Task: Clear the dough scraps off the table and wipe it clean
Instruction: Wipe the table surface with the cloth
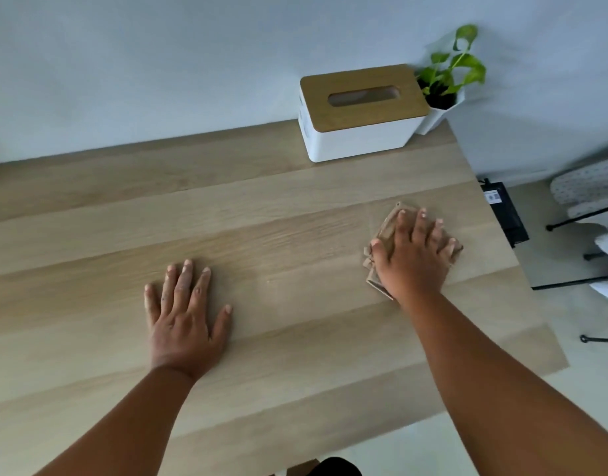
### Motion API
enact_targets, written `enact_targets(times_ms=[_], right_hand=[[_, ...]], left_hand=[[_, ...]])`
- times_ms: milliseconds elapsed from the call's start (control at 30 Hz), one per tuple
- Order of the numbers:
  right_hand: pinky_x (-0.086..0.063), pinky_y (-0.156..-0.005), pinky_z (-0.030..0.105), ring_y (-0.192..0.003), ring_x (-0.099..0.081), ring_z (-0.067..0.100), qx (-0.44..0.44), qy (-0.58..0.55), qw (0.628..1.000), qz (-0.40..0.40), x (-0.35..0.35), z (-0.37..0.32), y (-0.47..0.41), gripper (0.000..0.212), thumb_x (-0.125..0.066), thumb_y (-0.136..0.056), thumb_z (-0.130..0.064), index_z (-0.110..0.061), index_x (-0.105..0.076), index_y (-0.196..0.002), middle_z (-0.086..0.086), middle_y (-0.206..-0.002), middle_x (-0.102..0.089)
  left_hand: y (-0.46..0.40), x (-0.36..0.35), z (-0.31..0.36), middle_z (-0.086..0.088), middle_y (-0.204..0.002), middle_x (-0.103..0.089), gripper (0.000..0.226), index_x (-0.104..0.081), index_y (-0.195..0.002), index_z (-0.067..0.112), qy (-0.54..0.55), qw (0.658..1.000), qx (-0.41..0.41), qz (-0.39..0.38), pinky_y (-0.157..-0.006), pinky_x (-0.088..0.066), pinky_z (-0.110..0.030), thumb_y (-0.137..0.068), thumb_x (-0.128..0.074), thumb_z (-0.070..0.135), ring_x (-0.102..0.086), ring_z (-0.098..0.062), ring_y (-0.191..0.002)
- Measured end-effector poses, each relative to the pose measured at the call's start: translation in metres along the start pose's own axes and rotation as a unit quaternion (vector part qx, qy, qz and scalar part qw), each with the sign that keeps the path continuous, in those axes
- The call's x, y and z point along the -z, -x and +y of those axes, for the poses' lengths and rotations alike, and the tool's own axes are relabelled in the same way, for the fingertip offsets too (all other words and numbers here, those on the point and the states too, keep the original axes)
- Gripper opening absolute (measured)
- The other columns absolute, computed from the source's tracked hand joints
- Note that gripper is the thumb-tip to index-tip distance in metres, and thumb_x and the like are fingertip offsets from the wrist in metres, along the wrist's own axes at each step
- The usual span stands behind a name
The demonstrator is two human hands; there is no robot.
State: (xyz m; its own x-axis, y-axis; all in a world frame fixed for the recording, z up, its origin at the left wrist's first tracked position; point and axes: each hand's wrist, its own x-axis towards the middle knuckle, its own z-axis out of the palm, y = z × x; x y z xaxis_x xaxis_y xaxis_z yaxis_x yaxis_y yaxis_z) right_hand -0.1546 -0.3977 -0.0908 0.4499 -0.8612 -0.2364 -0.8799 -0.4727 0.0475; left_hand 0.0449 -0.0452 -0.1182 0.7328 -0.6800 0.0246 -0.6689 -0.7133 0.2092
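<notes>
left hand [184,317]: flat on the desk [295,207], palm down, fingers straight and spread wide, thumb out toward the right hand; it holds nothing
right hand [412,250]: laid palm down on a folded tan cloth [388,225], fingers straight and a little fanned, pressing it onto the wood; nothing curled round it
cloth: under the right hand, touching the desk, well apart from the left hand; its edges show past the thumb side and beyond the fingertips, and a corner pokes out by the wrist
desk surface: pale wood planks; between the two hands a tiny light fleck [269,281] lies on the wood, too small to tell whether it is dough
tissue box [361,111]: white with a wooden slotted lid, well beyond the right hand's fingertips, at the far edge against the wall
potted plant [447,84]: green leaves in a white pot, just beside the tissue box on its outer side, far beyond the right hand
black box [505,211]: off the desk edge, outward of the right hand, lower down
chair [591,214]: further out on that same side, partly in view
</notes>
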Motion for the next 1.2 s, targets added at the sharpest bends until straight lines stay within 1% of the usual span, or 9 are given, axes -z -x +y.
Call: enact_targets(times_ms=[100, 267, 400, 600, 733, 800, 1000, 1100, 1200], right_hand=[[-0.004, -0.122, 0.07, -0.158, -0.003, 0.047, -0.022, -0.035, 0.999, 0.008, 0.01, -0.058, -0.015, 0.082, -0.022, -0.094, -0.062, -0.021, -0.019, -0.165, 0.02, -0.172, -0.011], [-0.008, -0.122, 0.068, -0.159, -0.009, 0.044, 0.292, -0.024, 0.956, 0.036, -0.006, -0.145, 0.067, 0.082, -0.049, -0.087, -0.051, -0.023, -0.032, -0.162, 0.015, -0.171, -0.022], [-0.011, -0.124, 0.065, -0.162, -0.006, 0.032, 0.423, -0.025, 0.905, 0.032, -0.03, -0.098, 0.12, 0.083, -0.052, -0.089, -0.05, -0.029, -0.025, -0.164, 0.0, -0.175, -0.012], [-0.012, -0.125, 0.065, -0.159, -0.019, 0.035, 0.182, 0.022, 0.982, 0.041, -0.003, -0.002, 0.02, 0.071, -0.037, -0.094, -0.043, -0.024, -0.034, -0.162, 0.006, -0.172, -0.023], [-0.003, -0.123, 0.069, -0.16, -0.006, 0.039, -0.049, -0.041, 0.998, 0.018, 0.016, -0.058, -0.044, 0.076, -0.022, -0.093, -0.048, -0.022, -0.024, -0.165, 0.014, -0.173, -0.013], [0.001, -0.121, 0.072, -0.159, -0.002, 0.044, -0.07, -0.07, 0.995, 0.002, 0.022, -0.103, -0.055, 0.079, -0.019, -0.091, -0.051, -0.023, -0.021, -0.165, 0.017, -0.173, -0.009], [0.0, -0.123, 0.069, -0.158, -0.013, 0.043, 0.26, -0.045, 0.964, 0.041, 0.004, -0.195, 0.035, 0.076, -0.043, -0.088, -0.051, -0.025, -0.038, -0.16, 0.015, -0.171, -0.025], [-0.01, -0.124, 0.066, -0.16, -0.015, 0.035, 0.422, -0.042, 0.904, 0.048, -0.012, -0.164, 0.073, 0.071, -0.051, -0.091, -0.048, -0.025, -0.042, -0.158, 0.007, -0.171, -0.029], [-0.014, -0.125, 0.061, -0.16, -0.018, 0.029, 0.447, -0.001, 0.893, 0.053, -0.015, -0.089, 0.059, 0.07, -0.05, -0.095, -0.053, -0.031, -0.037, -0.16, 0.0, -0.171, -0.027]], left_hand=[[0.0, -0.003, -0.003, -0.009, -0.17, -0.024, 0.076, -0.039, -0.157, 0.018, -0.005, 1.0, -0.004, 0.002, -0.125, -0.009, -0.064, -0.094, -0.04, 0.062, -0.006, -0.026, -0.161], [-0.002, -0.002, -0.003, -0.009, -0.17, -0.025, 0.077, -0.041, -0.156, 0.016, -0.001, 1.0, -0.005, 0.008, -0.125, -0.009, -0.064, -0.093, -0.04, 0.061, -0.008, -0.027, -0.16], [-0.002, -0.003, -0.005, -0.008, -0.17, -0.024, 0.078, -0.04, -0.157, 0.017, 0.0, 1.0, -0.005, 0.002, -0.125, -0.009, -0.064, -0.092, -0.041, 0.062, -0.008, -0.027, -0.16], [-0.001, 0.001, -0.002, -0.008, -0.17, -0.023, 0.078, -0.041, -0.156, 0.016, -0.003, 1.0, -0.004, -0.003, -0.125, -0.01, -0.064, -0.092, -0.042, 0.06, -0.008, -0.028, -0.16], [-0.002, 0.003, 0.0, -0.01, -0.17, -0.025, 0.078, -0.042, -0.156, 0.015, -0.003, 1.0, -0.002, -0.008, -0.125, -0.01, -0.065, -0.092, -0.041, 0.06, -0.008, -0.028, -0.16], [-0.002, 0.004, 0.002, -0.01, -0.169, -0.025, 0.078, -0.043, -0.156, 0.015, 0.0, 1.0, 0.001, -0.011, -0.125, -0.01, -0.064, -0.093, -0.041, 0.06, -0.008, -0.028, -0.16], [-0.001, 0.004, 0.0, -0.01, -0.17, -0.025, 0.077, -0.042, -0.156, 0.016, -0.001, 1.0, 0.0, -0.014, -0.125, -0.01, -0.063, -0.093, -0.04, 0.06, -0.008, -0.028, -0.16], [-0.002, 0.002, -0.001, -0.01, -0.169, -0.026, 0.077, -0.041, -0.156, 0.016, -0.008, 1.0, -0.002, -0.014, -0.125, -0.01, -0.063, -0.094, -0.04, 0.061, -0.008, -0.027, -0.16], [-0.001, 0.0, -0.002, -0.009, -0.17, -0.024, 0.077, -0.04, -0.156, 0.017, -0.008, 1.0, -0.001, -0.013, -0.125, -0.01, -0.063, -0.093, -0.04, 0.062, -0.007, -0.027, -0.161]])
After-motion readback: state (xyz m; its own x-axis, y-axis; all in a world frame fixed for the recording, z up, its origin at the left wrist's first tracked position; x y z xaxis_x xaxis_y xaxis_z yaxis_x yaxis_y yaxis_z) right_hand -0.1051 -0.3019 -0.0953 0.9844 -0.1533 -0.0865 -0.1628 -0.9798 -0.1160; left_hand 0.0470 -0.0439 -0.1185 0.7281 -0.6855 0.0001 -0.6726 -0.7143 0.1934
